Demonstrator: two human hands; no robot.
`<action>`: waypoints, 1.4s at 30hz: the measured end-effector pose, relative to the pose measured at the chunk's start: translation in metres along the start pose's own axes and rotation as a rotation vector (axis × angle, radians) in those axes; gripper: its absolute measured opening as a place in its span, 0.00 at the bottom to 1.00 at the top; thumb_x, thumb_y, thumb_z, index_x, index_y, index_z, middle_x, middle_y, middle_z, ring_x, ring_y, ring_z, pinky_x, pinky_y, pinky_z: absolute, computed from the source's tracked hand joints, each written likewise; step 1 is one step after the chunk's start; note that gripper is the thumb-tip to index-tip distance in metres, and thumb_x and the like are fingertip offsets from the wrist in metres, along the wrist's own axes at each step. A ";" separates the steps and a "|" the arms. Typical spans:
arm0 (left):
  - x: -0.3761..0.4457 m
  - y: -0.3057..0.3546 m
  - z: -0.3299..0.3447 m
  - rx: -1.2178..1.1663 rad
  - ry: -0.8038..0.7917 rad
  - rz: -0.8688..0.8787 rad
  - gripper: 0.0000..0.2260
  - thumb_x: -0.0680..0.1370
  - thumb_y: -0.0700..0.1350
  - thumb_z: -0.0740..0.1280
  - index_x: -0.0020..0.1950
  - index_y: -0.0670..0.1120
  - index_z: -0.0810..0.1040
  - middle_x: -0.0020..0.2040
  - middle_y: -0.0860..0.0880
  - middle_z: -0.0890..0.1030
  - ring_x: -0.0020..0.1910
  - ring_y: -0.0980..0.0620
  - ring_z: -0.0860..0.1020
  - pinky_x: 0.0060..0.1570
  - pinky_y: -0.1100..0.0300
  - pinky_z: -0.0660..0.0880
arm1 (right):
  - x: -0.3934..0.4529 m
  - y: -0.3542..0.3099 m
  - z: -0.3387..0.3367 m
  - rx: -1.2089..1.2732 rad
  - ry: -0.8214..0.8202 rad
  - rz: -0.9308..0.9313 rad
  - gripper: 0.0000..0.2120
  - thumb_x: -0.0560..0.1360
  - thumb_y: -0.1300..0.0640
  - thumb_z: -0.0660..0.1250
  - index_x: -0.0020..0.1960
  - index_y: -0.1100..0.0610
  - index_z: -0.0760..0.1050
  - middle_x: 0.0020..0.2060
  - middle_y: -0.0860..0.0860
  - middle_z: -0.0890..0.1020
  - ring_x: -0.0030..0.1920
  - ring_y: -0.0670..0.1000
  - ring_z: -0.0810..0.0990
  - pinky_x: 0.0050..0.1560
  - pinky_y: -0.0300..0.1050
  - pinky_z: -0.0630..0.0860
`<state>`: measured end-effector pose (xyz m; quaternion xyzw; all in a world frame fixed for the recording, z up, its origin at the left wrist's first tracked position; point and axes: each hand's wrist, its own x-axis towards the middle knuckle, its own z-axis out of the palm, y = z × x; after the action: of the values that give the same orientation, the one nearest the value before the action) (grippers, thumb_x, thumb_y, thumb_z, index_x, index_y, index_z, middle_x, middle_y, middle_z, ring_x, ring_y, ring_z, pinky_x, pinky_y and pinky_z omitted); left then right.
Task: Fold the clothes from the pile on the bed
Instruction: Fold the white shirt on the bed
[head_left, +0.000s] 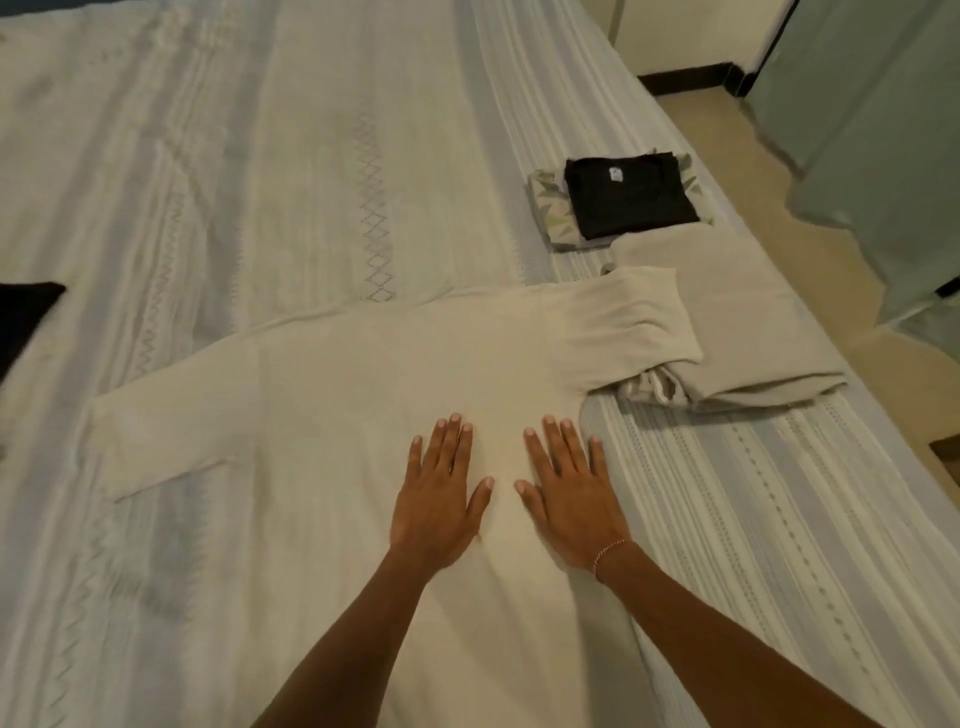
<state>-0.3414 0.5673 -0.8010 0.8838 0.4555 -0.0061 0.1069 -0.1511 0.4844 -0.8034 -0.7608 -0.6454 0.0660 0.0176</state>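
Note:
A cream short-sleeved shirt (353, 395) lies spread flat on the bed, its sleeves reaching left and upper right. My left hand (441, 493) and my right hand (569, 493) rest side by side on the shirt's middle, palms down and fingers straight. The right sleeve overlaps a folded beige garment (748, 332) near the bed's right edge. Behind it, a folded black shirt (628, 195) sits on top of a folded patterned cloth (550, 213).
The bed (260, 156) is covered with a striped white and pale blue spread. A dark garment (23, 317) pokes in at the left edge. The floor (779, 182) and a green curtain (883, 130) lie to the right of the bed.

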 end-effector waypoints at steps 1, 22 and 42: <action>-0.018 0.001 -0.001 -0.004 -0.016 -0.013 0.32 0.84 0.62 0.43 0.83 0.46 0.41 0.83 0.48 0.40 0.81 0.51 0.37 0.79 0.47 0.42 | -0.011 -0.003 0.000 -0.006 -0.008 0.000 0.32 0.84 0.40 0.46 0.82 0.55 0.51 0.81 0.58 0.52 0.81 0.59 0.51 0.77 0.64 0.48; -0.310 -0.034 -0.016 -0.175 -0.068 -1.049 0.15 0.81 0.46 0.63 0.55 0.32 0.72 0.48 0.31 0.77 0.45 0.33 0.77 0.46 0.41 0.75 | -0.246 -0.019 -0.013 0.323 -0.083 0.693 0.20 0.83 0.42 0.55 0.48 0.59 0.71 0.39 0.56 0.80 0.39 0.59 0.81 0.38 0.49 0.76; -0.380 -0.050 -0.023 -0.402 0.274 -0.964 0.12 0.85 0.51 0.55 0.50 0.42 0.66 0.37 0.42 0.76 0.35 0.43 0.75 0.37 0.49 0.72 | -0.301 -0.007 -0.036 0.236 0.013 0.702 0.20 0.84 0.43 0.48 0.51 0.58 0.70 0.41 0.57 0.81 0.40 0.58 0.79 0.39 0.49 0.69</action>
<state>-0.6063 0.2945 -0.7463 0.5293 0.8114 0.1482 0.1988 -0.2016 0.1909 -0.7440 -0.9290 -0.3330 0.1371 0.0856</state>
